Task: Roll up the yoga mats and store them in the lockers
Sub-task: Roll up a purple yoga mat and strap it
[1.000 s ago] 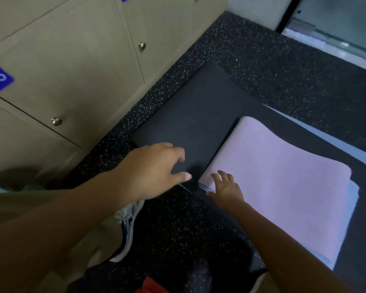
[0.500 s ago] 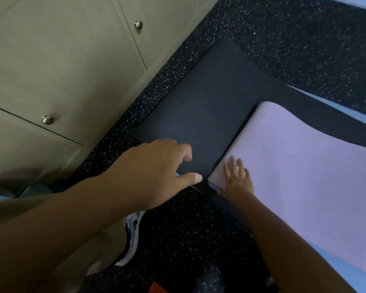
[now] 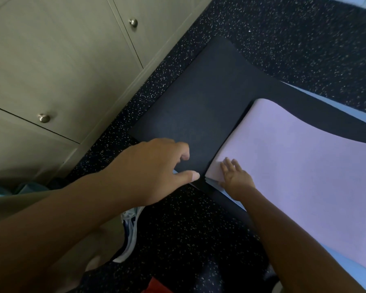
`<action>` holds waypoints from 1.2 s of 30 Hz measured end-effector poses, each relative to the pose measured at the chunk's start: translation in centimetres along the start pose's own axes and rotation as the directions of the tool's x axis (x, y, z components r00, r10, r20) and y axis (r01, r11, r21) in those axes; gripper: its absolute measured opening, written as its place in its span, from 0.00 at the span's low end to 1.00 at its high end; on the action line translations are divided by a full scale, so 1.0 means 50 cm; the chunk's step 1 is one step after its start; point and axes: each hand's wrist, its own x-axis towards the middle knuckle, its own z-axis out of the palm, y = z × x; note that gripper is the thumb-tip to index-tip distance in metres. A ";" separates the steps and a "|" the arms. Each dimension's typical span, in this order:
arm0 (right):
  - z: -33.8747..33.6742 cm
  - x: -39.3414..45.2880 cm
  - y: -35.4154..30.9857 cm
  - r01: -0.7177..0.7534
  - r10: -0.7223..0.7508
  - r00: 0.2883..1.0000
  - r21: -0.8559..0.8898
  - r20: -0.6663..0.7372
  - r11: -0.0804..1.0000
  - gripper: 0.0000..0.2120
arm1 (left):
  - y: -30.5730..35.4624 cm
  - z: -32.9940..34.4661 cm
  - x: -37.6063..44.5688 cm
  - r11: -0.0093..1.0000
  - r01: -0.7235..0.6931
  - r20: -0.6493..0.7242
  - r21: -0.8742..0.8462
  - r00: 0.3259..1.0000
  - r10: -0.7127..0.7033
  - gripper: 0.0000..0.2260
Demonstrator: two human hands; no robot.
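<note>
Our left hand (image 3: 154,166) hovered over the near corner of the black yoga mat (image 3: 199,102), fingers loosely curled, thumb stretched out, and nothing was caught in its grasp; whether the fingertips touched the mat, we could not tell. Our right hand (image 3: 237,178) lay flat on the near corner of the pink yoga mat (image 3: 294,166), fingers straight and spread, pressing down right at the edge. Under that pink corner we saw the thin edge of a light blue mat (image 3: 218,187) peeking out, and more blue showed along the far side. The pink mat lay unrolled on top of the black one, and the whole stack lay flat on the speckled black floor (image 3: 283,39).

Further out to the left stood the beige lockers (image 3: 51,60), every door shut, so what was in them stayed hidden from us. Two round metal knobs (image 3: 43,118) gleamed on the doors. Down by our knee a white sneaker (image 3: 131,229) rested on the floor.
</note>
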 end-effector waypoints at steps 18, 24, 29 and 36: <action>-0.267 -0.229 0.136 -0.098 0.289 0.927 0.593 -0.237 0.799 0.06 | 0.071 -0.033 -0.026 0.980 -0.190 -0.122 -0.058 0.976 0.182 0.19; -0.386 -0.411 0.163 -0.076 0.331 0.841 0.511 -0.428 0.856 0.03 | 0.110 -0.050 -0.038 0.938 -0.288 -0.166 -0.192 0.952 0.259 0.18; -0.442 -0.543 0.152 -0.055 0.322 0.773 0.448 -0.546 0.892 0.06 | 0.142 -0.054 -0.047 0.857 -0.385 -0.274 -0.342 0.913 0.301 0.16; -0.501 -0.655 0.076 0.129 0.203 0.676 0.385 -0.708 0.914 0.08 | 0.197 -0.048 -0.082 0.729 -0.525 -0.441 -0.439 0.833 0.334 0.30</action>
